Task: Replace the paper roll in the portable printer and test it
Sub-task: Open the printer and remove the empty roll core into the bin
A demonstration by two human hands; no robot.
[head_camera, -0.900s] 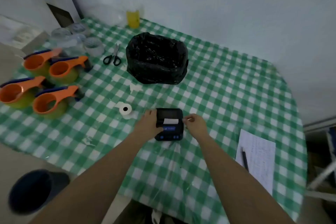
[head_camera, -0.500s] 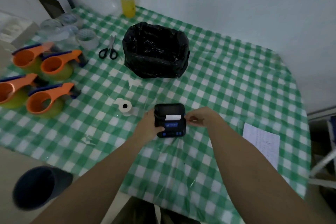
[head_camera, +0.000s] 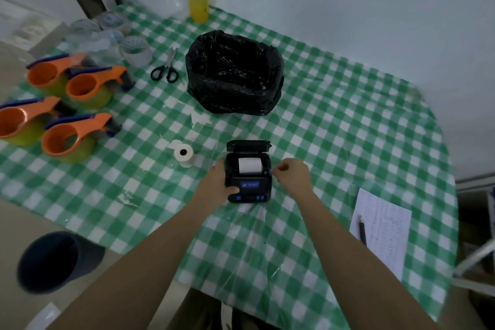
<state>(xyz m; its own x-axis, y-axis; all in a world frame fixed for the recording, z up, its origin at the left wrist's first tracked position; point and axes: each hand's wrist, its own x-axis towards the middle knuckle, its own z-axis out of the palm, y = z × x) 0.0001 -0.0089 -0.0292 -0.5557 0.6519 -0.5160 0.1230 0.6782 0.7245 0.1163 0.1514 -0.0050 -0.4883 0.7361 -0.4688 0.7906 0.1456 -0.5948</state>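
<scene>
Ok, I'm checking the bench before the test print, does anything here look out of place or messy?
Mostly tidy. The odd bits are torn white paper scraps lying loose on the checked tablecloth just in front of the black-bag-lined bin, not inside it. The printer sits lid-open with a roll seated straight.

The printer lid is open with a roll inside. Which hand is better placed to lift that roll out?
Probably the right hand: it only touches the printer at its right edge. The left hand grips the body, steadying it.
</scene>
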